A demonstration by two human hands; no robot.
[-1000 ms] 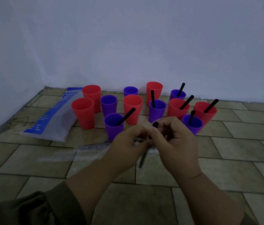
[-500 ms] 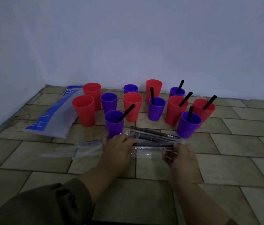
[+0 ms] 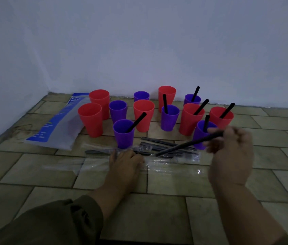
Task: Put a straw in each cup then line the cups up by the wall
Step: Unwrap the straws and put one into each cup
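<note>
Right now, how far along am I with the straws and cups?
About halfway. Six of the twelve cups hold black straws, such as the front purple cup and the right red cup. Your right hand pinches a loose straw, and your left hand rests on the clear straw pack. Six cups, like the left red cup, have no straw. The cups stand clustered, not lined up by the wall.

Black straw [image 3: 189, 144] in right hand [image 3: 231, 154]

Dim room: pale wall [image 3: 157, 41], seemingly tan tiled floor [image 3: 272, 137].
</note>
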